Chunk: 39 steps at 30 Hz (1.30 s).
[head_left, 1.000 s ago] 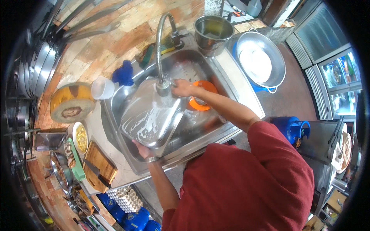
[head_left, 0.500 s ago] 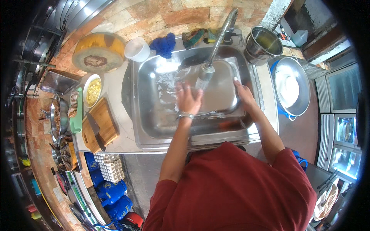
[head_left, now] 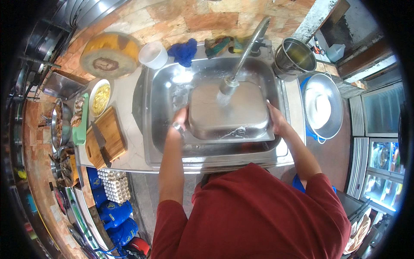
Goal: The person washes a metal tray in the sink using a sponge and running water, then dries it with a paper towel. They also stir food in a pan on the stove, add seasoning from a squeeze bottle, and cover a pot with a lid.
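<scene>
A rectangular stainless steel pan [head_left: 228, 114] is held bottom up over the sink basin [head_left: 166, 140]. My left hand [head_left: 180, 118] grips its left edge, and my right hand [head_left: 277, 119] grips its right edge; the fingers of both are partly hidden by the pan. From the flexible faucet [head_left: 231, 82], water sprays onto the upturned bottom. A streak of white suds shows on the near side of the pan, and more suds cling to the basin floor at the left.
On the left counter, a knife [head_left: 100, 140] lies on a wooden cutting board [head_left: 118, 136] beside a bowl of yellow strips [head_left: 101, 99] and a green tray [head_left: 80, 129]. A blue cloth [head_left: 184, 52] and white tub [head_left: 153, 55] sit behind the sink; a metal pot [head_left: 295, 58] stands right.
The pan has been turned over, so its bottom now faces up. My left hand has moved from under the spray to the pan's left edge; my right hand stays on the right side.
</scene>
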Available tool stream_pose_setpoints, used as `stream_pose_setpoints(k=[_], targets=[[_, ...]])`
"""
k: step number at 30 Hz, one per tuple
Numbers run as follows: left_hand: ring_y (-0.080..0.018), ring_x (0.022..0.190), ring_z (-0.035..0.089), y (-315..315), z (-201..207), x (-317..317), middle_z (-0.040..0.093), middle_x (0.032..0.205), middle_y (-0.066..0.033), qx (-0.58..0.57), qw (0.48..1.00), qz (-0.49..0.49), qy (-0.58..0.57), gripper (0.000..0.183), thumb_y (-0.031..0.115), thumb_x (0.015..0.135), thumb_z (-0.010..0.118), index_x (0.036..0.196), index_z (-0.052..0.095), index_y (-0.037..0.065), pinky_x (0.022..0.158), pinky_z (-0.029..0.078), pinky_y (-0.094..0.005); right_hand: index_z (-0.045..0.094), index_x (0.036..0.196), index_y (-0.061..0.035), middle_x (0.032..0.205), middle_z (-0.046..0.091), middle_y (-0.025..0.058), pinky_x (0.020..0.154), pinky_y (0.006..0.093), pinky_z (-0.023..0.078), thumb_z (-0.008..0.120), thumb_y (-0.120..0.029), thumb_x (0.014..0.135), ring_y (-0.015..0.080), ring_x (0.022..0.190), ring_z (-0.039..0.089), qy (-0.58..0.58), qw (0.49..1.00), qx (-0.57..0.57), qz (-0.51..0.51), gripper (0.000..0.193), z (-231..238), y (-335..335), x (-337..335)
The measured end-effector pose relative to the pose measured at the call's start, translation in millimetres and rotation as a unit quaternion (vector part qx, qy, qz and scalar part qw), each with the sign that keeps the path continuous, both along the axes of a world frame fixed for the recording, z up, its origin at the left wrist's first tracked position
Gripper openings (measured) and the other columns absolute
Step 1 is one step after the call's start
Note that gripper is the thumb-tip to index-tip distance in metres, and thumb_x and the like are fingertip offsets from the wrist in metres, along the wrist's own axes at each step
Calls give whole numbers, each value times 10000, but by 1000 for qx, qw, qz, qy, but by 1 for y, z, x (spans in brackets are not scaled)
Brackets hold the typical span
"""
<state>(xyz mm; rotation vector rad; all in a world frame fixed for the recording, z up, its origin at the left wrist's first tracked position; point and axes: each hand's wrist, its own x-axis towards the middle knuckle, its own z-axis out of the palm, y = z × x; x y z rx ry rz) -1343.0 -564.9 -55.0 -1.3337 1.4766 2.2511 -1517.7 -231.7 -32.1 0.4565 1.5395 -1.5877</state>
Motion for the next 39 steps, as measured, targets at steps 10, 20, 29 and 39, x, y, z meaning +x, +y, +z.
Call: stream_pose_setpoints(k=[10, 20, 29, 39], targets=[[-192, 1216, 486, -36, 42, 96, 521, 1337, -125, -179, 977, 114, -11, 439, 241, 1003, 370, 1331, 468, -34, 1022, 366, -300, 297, 1420, 33, 1502, 200, 269, 1138, 473, 212, 394, -622, 900, 399, 1384, 250, 462, 691, 208, 515, 842, 75, -153, 85], [-197, 1089, 552, -35, 120, 133, 618, 1162, -123, -372, 923, 92, 30, 537, 415, 1003, 407, 1229, 540, -53, 963, 398, -290, 445, 1312, 32, 1121, 590, 137, 897, 410, 446, 390, -555, 949, 243, 997, 562, 293, 915, -66, 267, 692, -55, -201, 4], [-351, 1102, 557, -40, 26, 76, 587, 1185, -239, -422, 895, 140, 28, 697, 556, 939, 430, 1257, 521, -58, 985, 393, -403, 504, 1225, 66, 1046, 615, 136, 800, 368, 496, 393, -414, 1003, 194, 948, 583, 96, 994, -11, 48, 542, 28, -121, 24], [-421, 1405, 160, 127, 38, -68, 195, 1507, -268, -701, 689, -154, 99, 779, 526, 898, 490, 1454, 266, 28, 1135, 116, -553, 444, 1290, 113, 1226, 551, 222, 937, 418, 430, 432, -461, 981, 299, 1101, 536, 116, 990, 46, -69, 652, 28, -58, -4]])
